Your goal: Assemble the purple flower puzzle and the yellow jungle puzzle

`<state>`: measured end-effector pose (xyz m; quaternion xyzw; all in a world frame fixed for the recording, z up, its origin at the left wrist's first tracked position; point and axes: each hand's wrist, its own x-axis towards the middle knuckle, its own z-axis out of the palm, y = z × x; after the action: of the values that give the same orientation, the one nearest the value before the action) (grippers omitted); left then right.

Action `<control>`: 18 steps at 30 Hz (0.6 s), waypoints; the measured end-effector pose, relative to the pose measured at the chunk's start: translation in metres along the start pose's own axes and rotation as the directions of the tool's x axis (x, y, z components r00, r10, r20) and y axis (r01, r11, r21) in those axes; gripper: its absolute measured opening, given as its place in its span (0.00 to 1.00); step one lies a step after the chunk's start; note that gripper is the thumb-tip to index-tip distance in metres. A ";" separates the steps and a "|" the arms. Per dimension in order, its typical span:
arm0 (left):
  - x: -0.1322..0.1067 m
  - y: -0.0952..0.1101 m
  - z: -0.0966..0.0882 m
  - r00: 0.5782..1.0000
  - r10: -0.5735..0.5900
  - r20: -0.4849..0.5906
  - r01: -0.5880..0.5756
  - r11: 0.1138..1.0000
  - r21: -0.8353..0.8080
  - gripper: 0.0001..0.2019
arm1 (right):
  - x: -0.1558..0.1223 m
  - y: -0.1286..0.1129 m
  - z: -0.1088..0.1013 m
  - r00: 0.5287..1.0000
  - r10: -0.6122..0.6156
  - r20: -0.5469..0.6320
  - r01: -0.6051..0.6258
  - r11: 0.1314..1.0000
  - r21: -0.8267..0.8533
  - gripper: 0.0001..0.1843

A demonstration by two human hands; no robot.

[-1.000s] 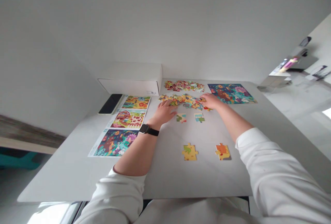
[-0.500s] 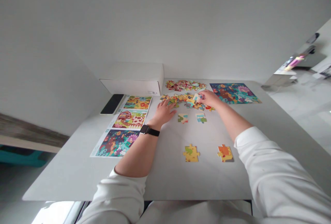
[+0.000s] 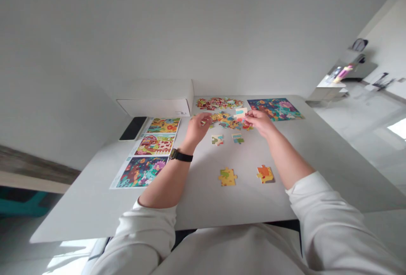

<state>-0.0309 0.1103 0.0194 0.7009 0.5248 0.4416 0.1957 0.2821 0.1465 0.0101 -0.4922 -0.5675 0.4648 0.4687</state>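
Observation:
My right hand pinches a puzzle piece, cream with light blue and a reddish edge, raised above a loose heap of yellow and orange puzzle pieces. At the heap's left end, my left hand has its fingers curled in. What lies between them is mostly hidden. Nearer to me are a green and cream piece and a blue and green piece. Closer still, a yellow piece with a green patch lies apart from an orange and yellow piece.
Behind the heap sits a second pile of red and green pieces. A dark, colourful completed picture lies back right. On the left are a sheet with printed pictures, a phone and a white box against the wall.
My right hand has lifted the cream and blue piece off the heap. My left hand has gone from lying flat on the pieces to curled fingers. The view has shifted slightly.

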 end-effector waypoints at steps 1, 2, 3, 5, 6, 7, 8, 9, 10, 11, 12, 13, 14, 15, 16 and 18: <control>-0.001 0.003 0.003 0.999 -0.039 -0.002 0.039 0.997 -0.069 0.12 | -0.007 0.000 0.005 1.000 0.019 -0.010 -0.019 0.999 0.041 0.28; -0.002 0.006 0.005 0.997 -0.073 0.004 0.073 0.988 -0.133 0.12 | -0.013 0.001 0.010 0.999 0.035 -0.011 -0.034 0.997 0.076 0.29; -0.004 0.008 0.008 0.995 -0.097 0.016 0.099 0.977 -0.190 0.13 | -0.018 0.002 0.015 0.999 0.045 -0.009 -0.044 0.994 0.099 0.29; -0.008 0.010 0.010 0.990 -0.132 0.048 0.140 0.952 -0.274 0.13 | -0.024 0.003 0.022 0.999 0.051 -0.002 -0.051 0.991 0.122 0.30; -0.010 0.010 0.010 0.987 -0.147 0.059 0.158 0.941 -0.299 0.14 | -0.025 0.003 0.024 0.999 0.050 -0.002 -0.049 0.990 0.131 0.30; -0.011 0.010 0.010 0.984 -0.164 0.066 0.176 0.932 -0.316 0.13 | -0.025 0.003 0.026 0.999 0.048 -0.001 -0.047 0.989 0.138 0.30; -0.011 0.010 0.010 0.981 -0.180 0.066 0.192 0.926 -0.326 0.13 | -0.025 0.002 0.027 0.999 0.046 0.003 -0.046 0.989 0.142 0.30; -0.011 0.010 0.009 0.979 -0.196 0.063 0.206 0.920 -0.333 0.12 | -0.024 0.002 0.027 0.999 0.046 0.010 -0.047 0.989 0.140 0.30; -0.010 0.010 0.009 0.976 -0.209 0.064 0.218 0.915 -0.340 0.12 | -0.024 0.001 0.028 0.999 0.046 0.019 -0.048 0.990 0.131 0.29; -0.009 0.010 0.009 0.974 -0.215 0.070 0.226 0.910 -0.347 0.12 | -0.024 0.000 0.029 0.998 0.047 0.032 -0.051 0.992 0.119 0.29; -0.009 0.010 0.010 0.973 -0.216 0.081 0.230 0.906 -0.355 0.13 | -0.024 -0.001 0.031 0.998 0.047 0.047 -0.052 0.993 0.107 0.28; -0.008 0.011 0.010 0.973 -0.211 0.095 0.231 0.903 -0.363 0.14 | -0.024 -0.002 0.033 0.997 0.046 0.063 -0.052 0.994 0.098 0.28; -0.007 0.011 0.012 0.973 -0.204 0.111 0.231 0.899 -0.371 0.15 | -0.025 -0.003 0.035 0.996 0.043 0.079 -0.050 0.994 0.093 0.28; -0.007 0.012 0.013 0.972 -0.198 0.127 0.232 0.896 -0.379 0.16 | -0.027 -0.004 0.037 0.995 0.038 0.096 -0.047 0.995 0.091 0.28; -0.007 0.013 0.015 0.971 -0.194 0.143 0.235 0.892 -0.387 0.16 | -0.028 -0.004 0.040 0.993 0.033 0.111 -0.043 0.995 0.090 0.28; -0.008 0.015 0.018 0.966 -0.191 0.177 0.248 0.882 -0.402 0.17 | -0.031 -0.005 0.044 0.990 0.021 0.139 -0.034 0.996 0.088 0.27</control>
<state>-0.0083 0.1010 0.0172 0.6059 0.4793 0.4718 0.4250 0.2403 0.1125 0.0074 -0.4451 -0.5703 0.5291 0.4435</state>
